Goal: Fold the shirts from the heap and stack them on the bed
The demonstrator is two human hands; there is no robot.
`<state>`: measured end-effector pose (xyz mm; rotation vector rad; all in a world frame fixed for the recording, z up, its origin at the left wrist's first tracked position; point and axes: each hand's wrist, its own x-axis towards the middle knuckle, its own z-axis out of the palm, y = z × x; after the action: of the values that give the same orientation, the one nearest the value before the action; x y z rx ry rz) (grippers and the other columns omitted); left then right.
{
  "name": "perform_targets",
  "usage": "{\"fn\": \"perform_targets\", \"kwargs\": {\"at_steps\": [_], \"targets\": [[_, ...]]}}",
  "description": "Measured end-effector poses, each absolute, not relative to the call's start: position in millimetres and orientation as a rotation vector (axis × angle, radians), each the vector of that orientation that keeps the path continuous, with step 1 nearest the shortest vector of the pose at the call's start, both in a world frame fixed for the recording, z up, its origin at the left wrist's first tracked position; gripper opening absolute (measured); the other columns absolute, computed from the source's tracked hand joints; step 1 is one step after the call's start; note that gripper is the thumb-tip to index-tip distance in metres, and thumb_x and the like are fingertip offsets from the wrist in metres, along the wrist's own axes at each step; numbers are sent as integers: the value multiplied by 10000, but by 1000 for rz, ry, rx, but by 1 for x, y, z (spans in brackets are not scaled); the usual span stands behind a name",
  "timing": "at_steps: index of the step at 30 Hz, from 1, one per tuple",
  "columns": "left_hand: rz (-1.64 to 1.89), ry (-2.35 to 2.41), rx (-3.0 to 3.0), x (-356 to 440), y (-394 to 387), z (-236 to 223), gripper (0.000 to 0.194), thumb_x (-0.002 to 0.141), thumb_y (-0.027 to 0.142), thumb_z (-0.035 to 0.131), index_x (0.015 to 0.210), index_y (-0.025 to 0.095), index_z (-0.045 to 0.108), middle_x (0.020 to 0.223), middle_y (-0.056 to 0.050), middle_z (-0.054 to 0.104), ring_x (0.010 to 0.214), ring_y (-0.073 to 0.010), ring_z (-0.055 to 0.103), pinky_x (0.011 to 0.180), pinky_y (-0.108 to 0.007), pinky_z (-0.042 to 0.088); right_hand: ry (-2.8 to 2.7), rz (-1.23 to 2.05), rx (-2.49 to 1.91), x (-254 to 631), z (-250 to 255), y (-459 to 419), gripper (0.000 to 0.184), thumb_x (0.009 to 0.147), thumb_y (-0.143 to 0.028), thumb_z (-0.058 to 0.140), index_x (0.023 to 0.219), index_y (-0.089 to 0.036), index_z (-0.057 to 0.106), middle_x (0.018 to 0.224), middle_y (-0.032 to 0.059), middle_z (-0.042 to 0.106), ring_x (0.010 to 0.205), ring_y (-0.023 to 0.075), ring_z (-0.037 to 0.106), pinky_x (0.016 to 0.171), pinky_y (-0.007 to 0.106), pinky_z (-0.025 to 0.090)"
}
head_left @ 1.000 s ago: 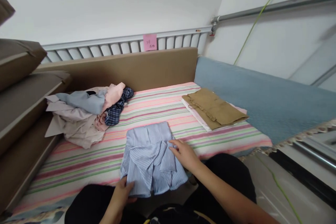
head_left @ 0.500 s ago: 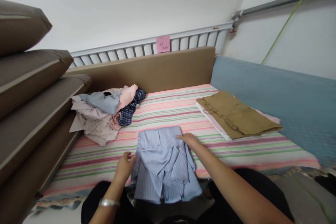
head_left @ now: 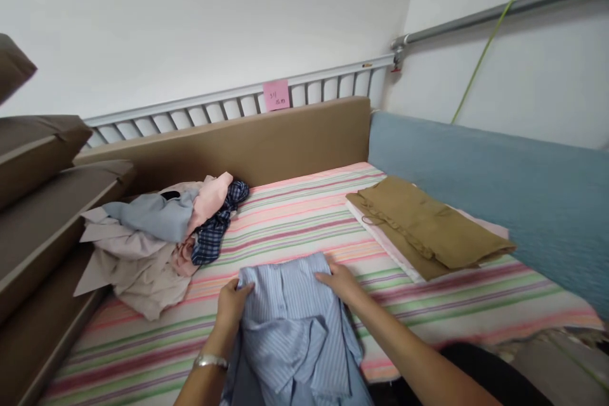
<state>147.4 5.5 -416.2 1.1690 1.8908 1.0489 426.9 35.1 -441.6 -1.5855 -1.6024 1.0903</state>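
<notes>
With the striped shirt as the middle of the dial and twelve pointing away from the person, a stack of brown cushions (head_left: 42, 228) stands between nine and ten o'clock. Just to the right of it, at ten, lies a loose heap of clothes (head_left: 147, 241), pale, light blue and pink, with a dark plaid cloth (head_left: 214, 225) at its right side, at eleven. The left hand (head_left: 231, 304), a silver band (head_left: 210, 361) on its wrist, is clamped on the shirt's far left corner, at about ten, thumb on top. A brown board (head_left: 252, 152) runs along the back from ten round to one, in front of a white radiator (head_left: 181, 119). A pink note (head_left: 276, 96) hangs on the radiator at twelve. The blue striped shirt (head_left: 295, 323), folded with its buttons up, lies at the near part of the striped bedspread (head_left: 304, 216); its lower end runs out of view at six. The right hand (head_left: 343, 282) is clamped on the far right corner, at one, thumb on top. At two, well apart from the shirt, a folded brown garment (head_left: 428, 228) rests on white and pink cloth (head_left: 404, 265). Beyond it, between one and two, is a blue padded side (head_left: 476, 168), with a gray pipe (head_left: 514, 7) above on the wall.
</notes>
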Motion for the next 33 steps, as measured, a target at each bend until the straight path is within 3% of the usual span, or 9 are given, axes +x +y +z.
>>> {"fn": "perform_targets", "kwargs": {"at_steps": [3, 6, 9, 11, 16, 21, 27, 30, 33], "targets": [[1095, 1869, 1253, 156, 39, -410, 261, 654, 350, 614, 804, 139, 645, 773, -43, 695, 753, -213, 637, 642, -272, 464, -1648, 958, -1589, 435, -419, 72, 220, 731, -296, 564, 809, -130, 685, 782, 32, 699, 787, 214, 633, 632, 256, 454], [1103, 1935, 1324, 164, 82, -404, 269, 684, 320, 600, 862, 123, 638, 875, -96, 696, 853, -252, 637, 729, -316, 466, -1672, 880, -1660, 442, -401, 123, 239, 766, -291, 551, 877, -120, 677, 835, 48, 697, 809, 204, 628, 655, 252, 446], [1088, 1995, 1447, 174, 104, -400, 332, 674, 234, 623, 978, 102, 622, 1059, -183, 653, 1068, -314, 567, 900, -396, 410, -1723, 785, -1735, 449, -395, 150, 224, 747, -212, 581, 919, -99, 671, 891, 94, 692, 855, 223, 619, 754, 302, 446], [1060, 1927, 1587, 184, 102, -400, 386, 684, 203, 630, 1063, 135, 609, 1166, -168, 616, 1162, -284, 510, 998, -380, 343, -1761, 706, -1732, 452, -399, 144, 282, 756, -173, 576, 1020, -105, 649, 1021, 124, 667, 980, 230, 586, 860, 332, 417], [633, 1594, 2128, 208, 73, -412, 428, 797, 395, 568, 1184, 213, 572, 1246, -122, 586, 1176, -281, 494, 1028, -417, 307, -2249, 502, -1315, 448, -417, 88, 284, 857, -309, 536, 1098, -195, 632, 1179, 85, 617, 1177, 209, 482, 1007, 365, 320], [143, 1739, 2335, 209, 61, -405, 588, 847, 512, 438, 1345, 202, 407, 1238, -146, 571, 1144, -301, 512, 943, -459, 362, -2365, 486, -1298, 449, -419, 41, 293, 888, -383, 496, 1074, -209, 642, 1095, 79, 664, 1062, 217, 564, 995, 423, 308], [61, 1821, 2425, 201, 46, -376, 346, 852, 353, 461, 1141, 212, 589, 1100, -104, 636, 1069, -265, 542, 943, -431, 352, -2261, 574, -1235, 462, -411, 18, 240, 881, -272, 472, 988, -219, 681, 962, 44, 701, 931, 192, 612, 863, 318, 421], [87, 1817, 2491, 219, 41, -372, 422, 859, 180, 378, 1260, 229, 500, 1312, -102, 519, 1193, -250, 454, 995, -427, 309, -2198, 433, -1384, 461, -414, 23, 430, 794, -55, 417, 1147, -184, 627, 1154, 91, 632, 1068, 201, 560, 925, 318, 402], [75, 1772, 2524, 244, 46, -381, 608, 814, 55, 335, 1370, 302, 357, 1479, -50, 335, 1282, -227, 372, 1034, -433, 280, -2228, 281, -1580, 455, -418, 33, 615, 712, 25, 398, 1263, -200, 552, 1388, 132, 447, 1241, 259, 433, 1011, 410, 325]]}}
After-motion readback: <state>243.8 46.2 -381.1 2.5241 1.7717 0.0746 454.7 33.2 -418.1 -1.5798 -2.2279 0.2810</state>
